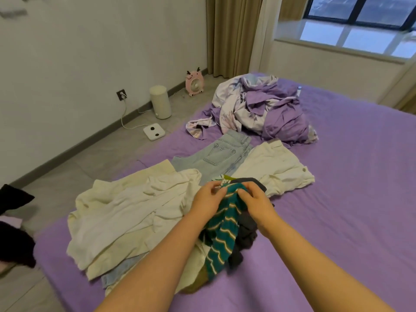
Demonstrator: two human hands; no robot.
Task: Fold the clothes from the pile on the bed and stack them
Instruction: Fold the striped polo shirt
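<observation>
Both hands lift a teal striped garment over the bed

The left hand point(208, 198) and right hand point(256, 199) each hold a narrow pinching grip on the top edge of the teal striped garment point(221, 235), raised above a dark grey garment point(246, 230) near the front of the purple bed point(349, 199). Cream clothes point(126, 219) lie spread to the left, light jeans point(216, 156) and a white garment point(272, 166) behind; a crumpled purple duvet point(263, 106) sits farther back
</observation>
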